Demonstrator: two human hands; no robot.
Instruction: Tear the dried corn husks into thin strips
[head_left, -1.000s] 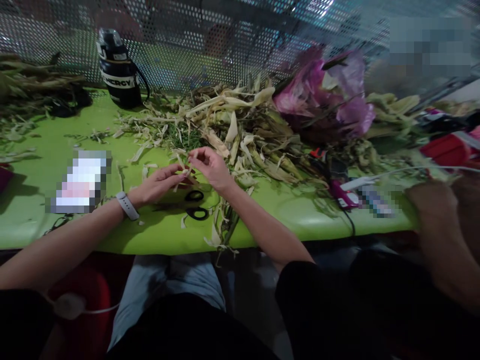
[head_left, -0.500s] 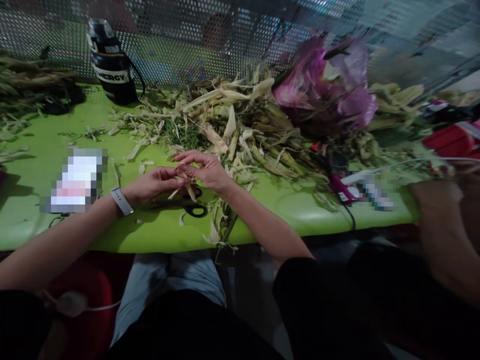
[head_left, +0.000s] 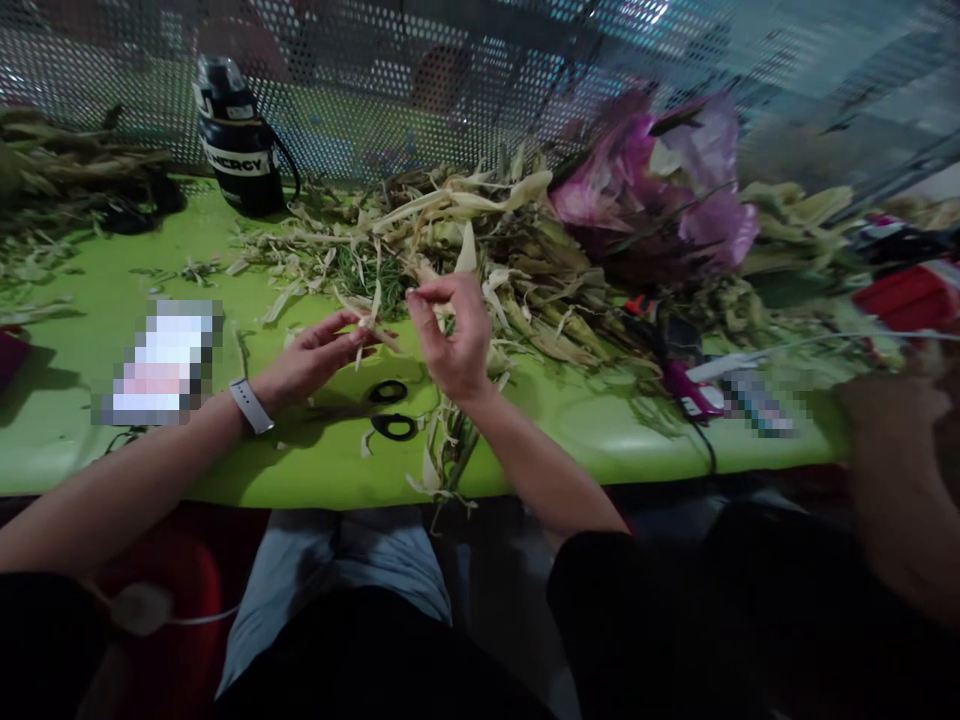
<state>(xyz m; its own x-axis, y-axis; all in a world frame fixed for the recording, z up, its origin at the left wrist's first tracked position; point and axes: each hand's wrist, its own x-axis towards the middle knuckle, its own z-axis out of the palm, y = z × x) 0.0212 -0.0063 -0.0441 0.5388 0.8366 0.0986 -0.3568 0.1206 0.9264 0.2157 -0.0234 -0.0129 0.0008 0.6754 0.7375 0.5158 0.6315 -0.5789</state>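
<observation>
My left hand (head_left: 315, 355), with a pale watch band at the wrist, pinches a small pale husk strip (head_left: 373, 322) over the green table (head_left: 90, 440). My right hand (head_left: 454, 335) is raised just right of it, thumb and forefinger pinched on a thin strand I can barely see. Black-handled scissors (head_left: 391, 410) lie on the table right below both hands. A heap of dried husks and leaves (head_left: 480, 270) spreads behind the hands.
A black bottle (head_left: 240, 140) stands at the back left against a perforated metal screen. A purple flower bundle (head_left: 660, 190) lies back right. A pink tool (head_left: 690, 385) and cable lie to the right. Another person's arm (head_left: 900, 470) rests at the right edge.
My right hand has lifted and pulled away to the right from the left hand, drawing a strand off the husk piece. The left hand stays over the scissors.
</observation>
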